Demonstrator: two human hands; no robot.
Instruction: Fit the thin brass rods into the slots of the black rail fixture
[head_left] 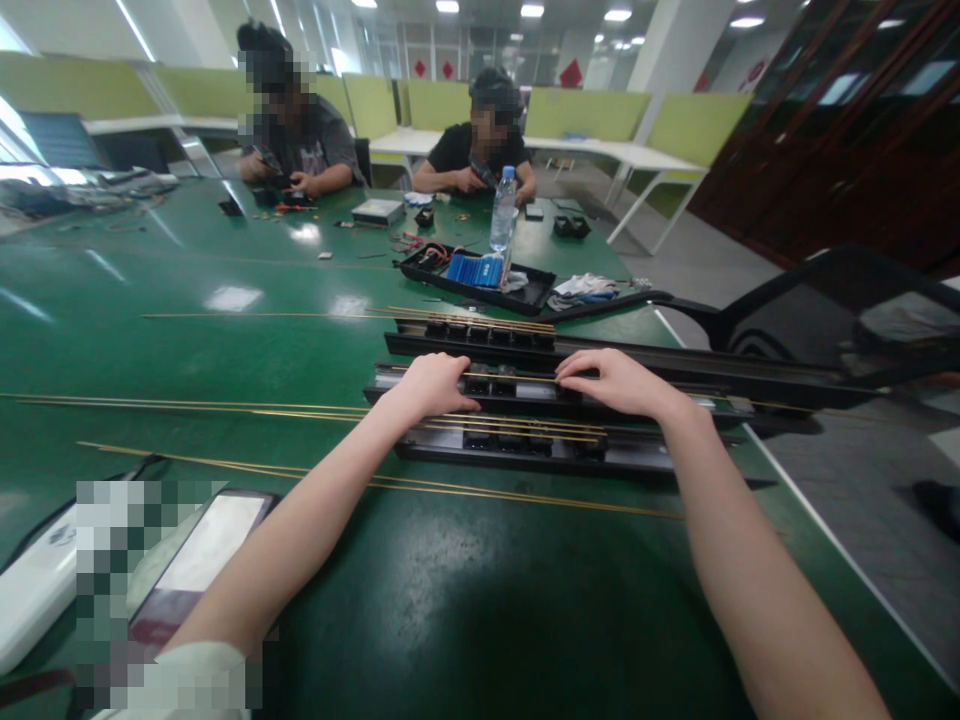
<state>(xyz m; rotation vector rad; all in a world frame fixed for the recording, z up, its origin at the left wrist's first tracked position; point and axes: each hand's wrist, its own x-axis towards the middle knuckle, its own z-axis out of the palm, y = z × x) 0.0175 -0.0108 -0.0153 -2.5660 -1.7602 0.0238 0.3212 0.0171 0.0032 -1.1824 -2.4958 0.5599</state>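
Observation:
Three long black channels lie side by side on the green table, with small black blocks inside. My left hand [435, 385] straddles the middle channel [517, 402], fingers on its far side and thumb on its near side, gripping it beside the black blocks [491, 379]. A thin brass-coloured rod [521, 376] runs over those blocks. At its right stretch my right hand [616, 382] has thumb and fingertips pinched together on the rod. Several similar rods rest along the near channel [495, 460], and more lie across the far channel [450, 345].
Loose rods [525, 497] stretch across the table nearer to me. A phone [214, 545] and a white device [37, 580] lie at lower left. Beyond are a black tray [536, 290], a water bottle [503, 210] and two people working. A chair [817, 300] stands at right.

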